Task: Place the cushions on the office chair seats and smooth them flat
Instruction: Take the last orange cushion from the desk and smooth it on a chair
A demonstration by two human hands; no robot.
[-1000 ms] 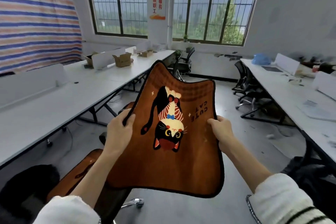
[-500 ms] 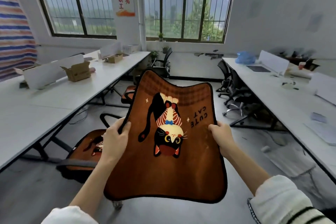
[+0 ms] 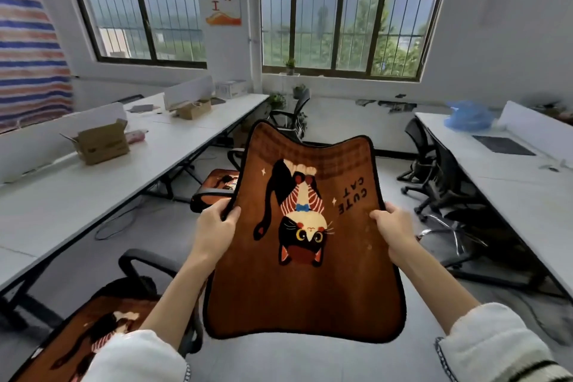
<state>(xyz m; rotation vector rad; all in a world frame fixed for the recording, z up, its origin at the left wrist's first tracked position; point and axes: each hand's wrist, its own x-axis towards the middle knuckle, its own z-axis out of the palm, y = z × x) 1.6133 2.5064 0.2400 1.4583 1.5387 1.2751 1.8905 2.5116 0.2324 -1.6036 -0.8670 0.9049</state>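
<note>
I hold a brown cushion (image 3: 305, 285) with a cat picture and the words CUTE CAT out in front of me, above the floor. My left hand (image 3: 214, 230) grips its left edge and my right hand (image 3: 393, 231) grips its right edge. At the lower left an office chair (image 3: 139, 260) carries a matching cushion (image 3: 93, 335) on its seat. Farther along the left desk stands another chair (image 3: 210, 195) with a cushion (image 3: 221, 181) on it.
A long white desk (image 3: 93, 195) with cardboard boxes (image 3: 100, 141) runs along the left. Another white desk (image 3: 511, 177) runs along the right, with black chairs (image 3: 446, 192) beside it. A grey floor aisle (image 3: 356, 139) lies between, leading to a black chair (image 3: 294, 112) under the windows.
The view has moved forward along the aisle and turned slightly left. The nearest cushioned chair has slid toward the lower left corner. Both hands still hold the cushion the same way.
</note>
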